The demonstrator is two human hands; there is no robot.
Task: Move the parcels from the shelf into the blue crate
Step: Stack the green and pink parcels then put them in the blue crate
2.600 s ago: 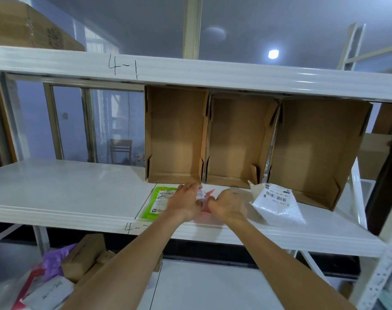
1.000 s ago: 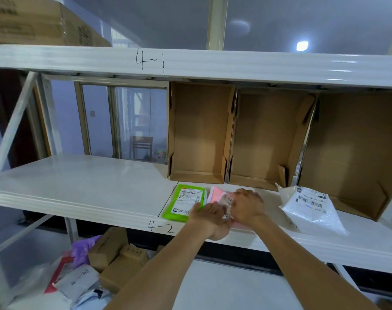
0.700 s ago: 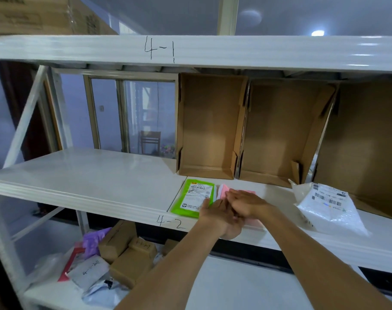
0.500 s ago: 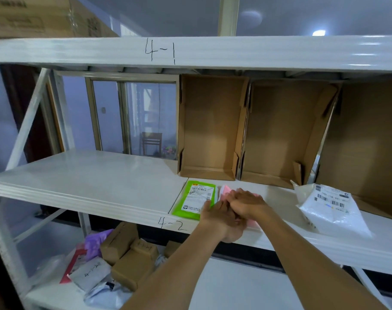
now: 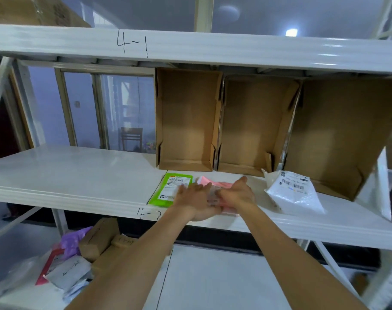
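Observation:
A flat pink parcel (image 5: 209,182) lies on the white shelf (image 5: 78,175) marked 4-2, its near end over the front edge. My left hand (image 5: 196,203) grips its left side, fingers on top and palm under the edge. On its right side rests my right hand (image 5: 236,194), thumb raised, closed over the parcel. Something pale and translucent shows between my hands. A green parcel (image 5: 171,190) with a white label lies just left of them. A white plastic parcel (image 5: 292,194) with a barcode sits to the right. The blue crate is out of view.
Three open cardboard boxes (image 5: 187,121) stand on their sides at the back of the shelf. Above is a shelf marked 4-1 (image 5: 190,48). The lower shelf at bottom left holds brown boxes (image 5: 101,238), a purple bag and other parcels.
My hands stayed on the pink parcel and drew it toward the shelf's front edge. My left hand slid under its near edge. The camera shifted slightly.

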